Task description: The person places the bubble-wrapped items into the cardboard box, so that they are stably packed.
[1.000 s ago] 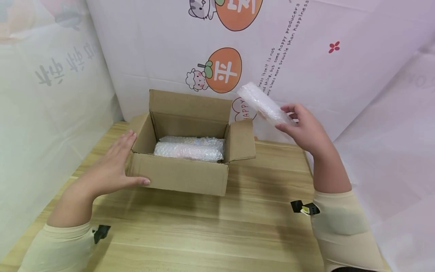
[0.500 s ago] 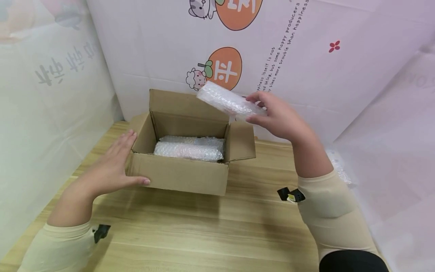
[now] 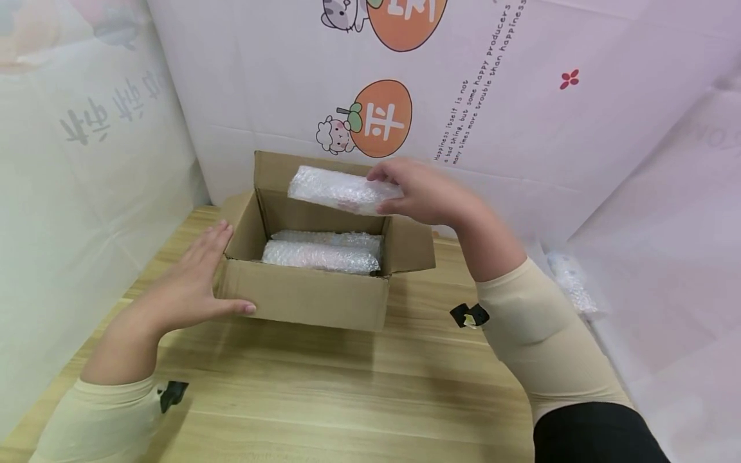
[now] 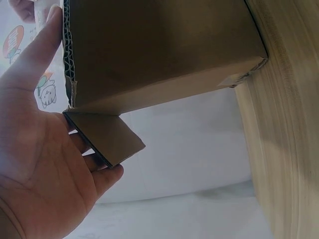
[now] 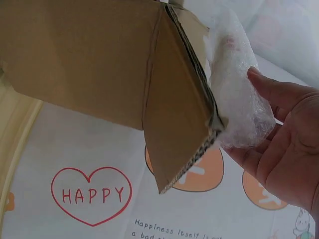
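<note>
An open cardboard box [image 3: 307,299] stands on the wooden table, its flaps folded outward. Inside it lie bubble-wrapped packages [image 3: 321,257], side by side. Over the box's opening, my right hand [image 3: 425,193] grips one end of another bubble-wrapped package [image 3: 332,186], thumb on the near side and fingers on the far side. The right wrist view shows this wrapped package [image 5: 237,94] beside a raised flap [image 5: 179,114]. My left hand [image 3: 191,276] rests against the box's left front corner with straight fingers; in the left wrist view its fingers lie behind a side flap [image 4: 107,137].
Another bubble-wrapped item [image 3: 570,283] lies at the right edge by the side sheet, partly behind the right forearm. A printed white sheet [image 3: 498,128] hangs right behind the box. The wooden table [image 3: 324,399] extends in front of it.
My right hand has carried the wrapped package leftward and down, from right of the box to over its opening. The left hand and the box have stayed in place.
</note>
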The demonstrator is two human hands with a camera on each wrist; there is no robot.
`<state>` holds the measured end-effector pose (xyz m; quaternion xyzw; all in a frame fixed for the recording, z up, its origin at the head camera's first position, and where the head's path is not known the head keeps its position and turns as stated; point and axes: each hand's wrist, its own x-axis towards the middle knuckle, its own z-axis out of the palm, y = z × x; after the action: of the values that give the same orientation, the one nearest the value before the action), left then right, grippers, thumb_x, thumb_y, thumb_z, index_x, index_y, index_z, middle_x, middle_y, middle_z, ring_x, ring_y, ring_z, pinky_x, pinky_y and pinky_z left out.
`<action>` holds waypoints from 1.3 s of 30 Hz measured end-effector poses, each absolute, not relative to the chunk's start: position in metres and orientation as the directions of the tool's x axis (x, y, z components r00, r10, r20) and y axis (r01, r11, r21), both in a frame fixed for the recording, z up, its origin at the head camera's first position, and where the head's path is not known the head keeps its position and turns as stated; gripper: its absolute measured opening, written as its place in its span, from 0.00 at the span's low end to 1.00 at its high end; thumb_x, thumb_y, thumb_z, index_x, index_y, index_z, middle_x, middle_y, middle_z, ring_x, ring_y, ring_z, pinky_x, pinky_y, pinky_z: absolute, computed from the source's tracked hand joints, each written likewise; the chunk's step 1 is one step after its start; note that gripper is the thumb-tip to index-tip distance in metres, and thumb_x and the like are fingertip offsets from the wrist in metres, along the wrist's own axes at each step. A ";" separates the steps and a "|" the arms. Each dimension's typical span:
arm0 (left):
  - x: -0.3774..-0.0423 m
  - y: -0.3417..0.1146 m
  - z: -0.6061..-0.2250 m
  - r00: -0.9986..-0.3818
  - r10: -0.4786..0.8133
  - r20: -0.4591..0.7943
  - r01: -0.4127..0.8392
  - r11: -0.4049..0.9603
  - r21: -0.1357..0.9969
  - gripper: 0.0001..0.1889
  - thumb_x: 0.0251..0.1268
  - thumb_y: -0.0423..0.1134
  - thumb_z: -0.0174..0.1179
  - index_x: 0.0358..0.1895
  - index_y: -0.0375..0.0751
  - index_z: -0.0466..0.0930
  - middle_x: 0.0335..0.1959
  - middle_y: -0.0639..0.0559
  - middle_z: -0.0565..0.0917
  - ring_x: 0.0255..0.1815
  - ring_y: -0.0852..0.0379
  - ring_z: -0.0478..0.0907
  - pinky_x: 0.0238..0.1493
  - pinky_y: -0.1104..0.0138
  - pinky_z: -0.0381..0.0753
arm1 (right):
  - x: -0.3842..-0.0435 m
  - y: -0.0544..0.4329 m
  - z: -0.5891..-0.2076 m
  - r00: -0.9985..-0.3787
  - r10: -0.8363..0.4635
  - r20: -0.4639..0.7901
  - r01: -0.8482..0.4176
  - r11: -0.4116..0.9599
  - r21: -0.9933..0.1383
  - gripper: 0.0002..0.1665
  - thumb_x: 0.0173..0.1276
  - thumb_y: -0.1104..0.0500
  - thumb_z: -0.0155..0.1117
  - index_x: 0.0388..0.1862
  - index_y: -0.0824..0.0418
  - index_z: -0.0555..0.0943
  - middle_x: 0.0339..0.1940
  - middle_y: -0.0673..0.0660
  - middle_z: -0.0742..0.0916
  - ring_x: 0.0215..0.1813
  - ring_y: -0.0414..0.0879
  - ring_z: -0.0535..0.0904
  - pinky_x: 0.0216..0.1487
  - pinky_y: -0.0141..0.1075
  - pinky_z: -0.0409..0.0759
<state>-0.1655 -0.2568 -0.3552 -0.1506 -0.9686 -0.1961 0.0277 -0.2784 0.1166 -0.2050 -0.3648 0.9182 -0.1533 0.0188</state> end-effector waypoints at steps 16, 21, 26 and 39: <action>-0.166 -0.257 -0.355 -0.952 0.283 0.116 0.306 0.883 0.357 0.70 0.43 0.78 0.62 0.79 0.52 0.25 0.81 0.51 0.29 0.81 0.42 0.31 0.77 0.41 0.43 | -0.300 0.083 -0.218 -0.707 -0.706 -0.045 -0.669 0.687 -0.284 0.28 0.68 0.54 0.67 0.65 0.56 0.72 0.64 0.52 0.77 0.68 0.46 0.69 0.71 0.41 0.67; -0.166 -0.256 -0.354 -0.951 0.285 0.122 0.309 0.883 0.354 0.70 0.43 0.78 0.62 0.79 0.52 0.26 0.81 0.52 0.30 0.81 0.42 0.32 0.78 0.42 0.43 | -0.302 0.076 -0.229 -0.701 -0.707 -0.099 -0.672 0.700 -0.241 0.27 0.67 0.54 0.68 0.62 0.54 0.73 0.61 0.50 0.77 0.64 0.44 0.71 0.69 0.40 0.69; -0.165 -0.256 -0.354 -0.951 0.284 0.121 0.309 0.880 0.362 0.70 0.43 0.78 0.62 0.79 0.51 0.26 0.81 0.51 0.30 0.81 0.42 0.33 0.78 0.42 0.43 | -0.296 0.068 -0.239 -0.682 -0.704 -0.199 -0.670 0.710 -0.214 0.26 0.67 0.54 0.68 0.61 0.54 0.73 0.60 0.51 0.76 0.63 0.45 0.71 0.68 0.40 0.69; -0.166 -0.258 -0.355 -0.953 0.279 0.116 0.302 0.882 0.362 0.70 0.42 0.79 0.61 0.79 0.52 0.25 0.81 0.52 0.29 0.81 0.42 0.32 0.77 0.41 0.44 | -0.301 0.059 -0.262 -0.720 -0.637 -0.276 -0.647 0.759 -0.064 0.26 0.68 0.52 0.67 0.61 0.54 0.71 0.56 0.51 0.78 0.56 0.46 0.73 0.61 0.42 0.74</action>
<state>-0.1661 -0.2578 -0.3545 -0.1497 -0.9696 -0.1914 0.0303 -0.3007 0.0585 -0.2616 -0.3464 0.9271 0.0186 0.1421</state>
